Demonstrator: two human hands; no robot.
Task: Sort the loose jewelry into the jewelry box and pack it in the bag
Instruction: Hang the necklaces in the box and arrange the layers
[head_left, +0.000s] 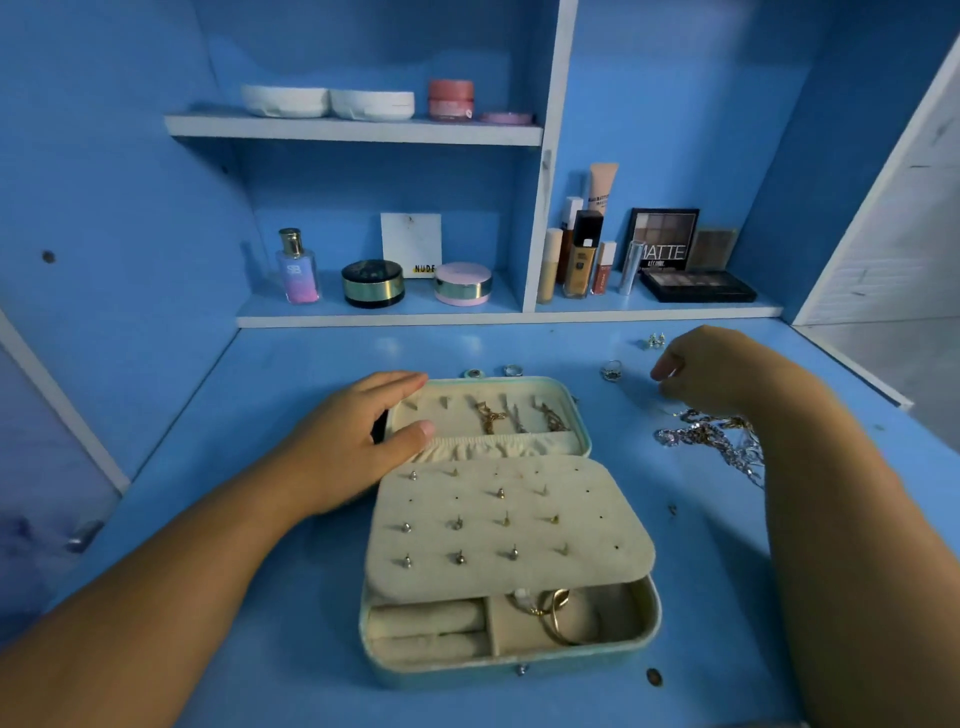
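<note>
At 12 o'clock behind the bench (711, 571), a shelf (509, 319) carries cosmetics: a bottle (297, 267), jars, tubes and a palette (696, 287). Two rings (513, 369) lie loose on the bench just past the box's far edge. A third ring (612, 371) lies at 1 o'clock, with studs (655, 341) beyond it. A heap (706, 436) of chains lies at 3 o'clock from the lid, partly hidden under the right forearm.

The box (519, 660) stands open mid-bench. Its lid (452, 410) lies back toward 12 o'clock with necklaces (491, 415) hung inside. A panel (587, 525) stuck with earrings covers most of the base. A bangle (558, 618) lies in the near right compartment.

The left hand (358, 441) holds the lid at its 9 o'clock edge, with the fingers over the far corner and the thumb pressed on the lining. Its grip is half closed around the wall.

The right hand (717, 374) hovers at 2 o'clock, well apart from the box and just beyond the heap. Its fingers are curled under. The grip may be pinching a fine chain, but I cannot tell. The third ring lies near its fingertips at 9 o'clock, apart from them.
</note>
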